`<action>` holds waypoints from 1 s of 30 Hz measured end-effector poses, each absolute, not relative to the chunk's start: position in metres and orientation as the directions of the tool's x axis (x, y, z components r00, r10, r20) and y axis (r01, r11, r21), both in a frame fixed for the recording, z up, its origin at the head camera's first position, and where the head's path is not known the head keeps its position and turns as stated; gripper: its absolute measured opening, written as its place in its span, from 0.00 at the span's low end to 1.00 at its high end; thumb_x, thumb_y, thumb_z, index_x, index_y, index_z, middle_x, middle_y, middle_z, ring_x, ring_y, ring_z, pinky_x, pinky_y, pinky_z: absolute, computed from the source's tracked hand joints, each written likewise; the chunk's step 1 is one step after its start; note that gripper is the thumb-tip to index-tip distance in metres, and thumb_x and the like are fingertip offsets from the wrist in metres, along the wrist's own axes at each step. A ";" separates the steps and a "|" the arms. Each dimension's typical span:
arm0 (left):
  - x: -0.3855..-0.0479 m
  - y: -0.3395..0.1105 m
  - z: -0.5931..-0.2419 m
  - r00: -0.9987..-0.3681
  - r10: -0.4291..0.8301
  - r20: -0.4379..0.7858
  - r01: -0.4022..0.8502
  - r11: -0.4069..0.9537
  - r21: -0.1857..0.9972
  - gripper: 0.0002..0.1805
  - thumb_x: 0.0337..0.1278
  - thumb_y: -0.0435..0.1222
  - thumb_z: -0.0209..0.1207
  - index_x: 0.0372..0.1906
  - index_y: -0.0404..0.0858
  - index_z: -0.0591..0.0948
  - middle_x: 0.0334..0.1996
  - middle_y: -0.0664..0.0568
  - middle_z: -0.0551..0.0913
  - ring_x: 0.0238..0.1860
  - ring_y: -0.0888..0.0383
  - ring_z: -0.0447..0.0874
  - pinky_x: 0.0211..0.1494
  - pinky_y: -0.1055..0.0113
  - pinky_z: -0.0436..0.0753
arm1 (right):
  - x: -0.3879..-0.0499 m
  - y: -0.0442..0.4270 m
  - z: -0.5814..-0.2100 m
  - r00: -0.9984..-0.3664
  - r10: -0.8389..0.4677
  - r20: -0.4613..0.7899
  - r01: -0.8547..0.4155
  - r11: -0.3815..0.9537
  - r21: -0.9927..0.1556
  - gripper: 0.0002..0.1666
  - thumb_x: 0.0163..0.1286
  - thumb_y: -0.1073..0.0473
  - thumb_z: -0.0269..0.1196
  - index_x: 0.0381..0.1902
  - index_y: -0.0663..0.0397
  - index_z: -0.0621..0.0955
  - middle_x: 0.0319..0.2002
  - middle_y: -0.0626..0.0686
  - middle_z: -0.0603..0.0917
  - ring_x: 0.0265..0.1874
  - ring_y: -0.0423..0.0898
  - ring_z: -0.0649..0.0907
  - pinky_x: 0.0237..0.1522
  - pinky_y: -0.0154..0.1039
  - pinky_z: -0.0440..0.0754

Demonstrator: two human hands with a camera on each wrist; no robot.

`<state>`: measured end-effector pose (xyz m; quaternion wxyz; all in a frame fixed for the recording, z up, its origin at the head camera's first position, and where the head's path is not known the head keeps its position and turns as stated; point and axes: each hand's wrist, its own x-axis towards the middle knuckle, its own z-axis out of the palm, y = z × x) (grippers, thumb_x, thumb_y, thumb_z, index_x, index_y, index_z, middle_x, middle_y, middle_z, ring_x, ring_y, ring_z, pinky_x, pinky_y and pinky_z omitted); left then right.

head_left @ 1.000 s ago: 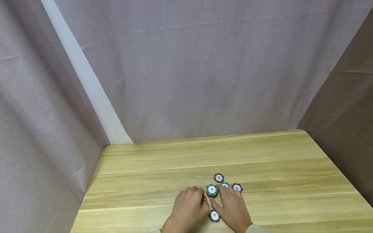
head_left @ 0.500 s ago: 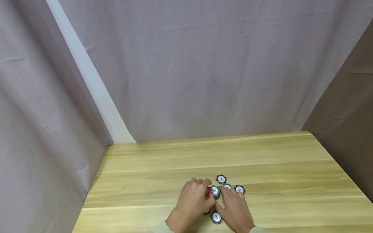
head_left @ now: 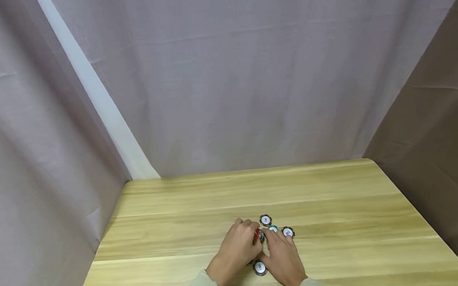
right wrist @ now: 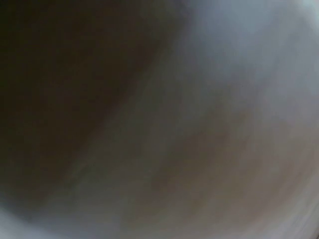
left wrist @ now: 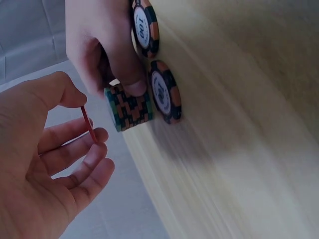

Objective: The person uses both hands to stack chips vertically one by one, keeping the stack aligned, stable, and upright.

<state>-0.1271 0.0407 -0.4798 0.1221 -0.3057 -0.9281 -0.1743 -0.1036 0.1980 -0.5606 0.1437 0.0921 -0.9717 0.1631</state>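
A thin red poker chip (left wrist: 88, 124) is pinched edge-on between the thumb and fingertips of my left hand (left wrist: 50, 149). In the head view that chip sits right beside a stack of poker chips (left wrist: 132, 108), green at its top end and black and orange below. My right hand (head_left: 282, 259) steadies the stack, its thumb pressed on the side in the left wrist view. A black 100 chip (head_left: 259, 267) lies on the table just in front, near the right thumb. The right wrist view is too dark and blurred to read.
On the wooden table (head_left: 171, 227), a black chip (head_left: 265, 220) lies beyond the hands. A green chip (head_left: 272, 228) is partly covered by the right fingers, and another black chip (head_left: 288, 232) lies to their right. Grey curtains (head_left: 225, 94) hang behind the table.
My left hand has lifted the red chip and carried it away from me and rightward to the top of the stack. The right hand stays by the stack. The head view shifts slightly.
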 end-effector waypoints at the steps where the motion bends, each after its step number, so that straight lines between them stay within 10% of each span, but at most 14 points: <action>1: -0.127 0.040 -0.480 -0.786 0.523 0.329 0.607 0.755 0.248 0.08 0.41 0.35 0.64 0.32 0.40 0.83 0.24 0.59 0.75 0.28 0.61 0.70 0.30 0.72 0.71 | -0.104 0.196 -0.560 -0.943 -0.132 0.305 -0.225 0.929 -0.293 0.35 0.58 0.38 0.67 0.59 0.47 0.77 0.41 0.42 0.81 0.40 0.42 0.75 0.44 0.42 0.68; 30: -0.126 0.034 -0.475 -0.798 0.548 0.251 0.587 0.802 0.114 0.11 0.42 0.33 0.68 0.37 0.39 0.86 0.28 0.53 0.82 0.29 0.57 0.76 0.34 0.65 0.79 | -0.101 0.180 -0.558 -0.928 -0.165 0.333 -0.264 0.924 -0.276 0.34 0.60 0.39 0.64 0.60 0.49 0.77 0.49 0.46 0.83 0.45 0.45 0.77 0.46 0.43 0.69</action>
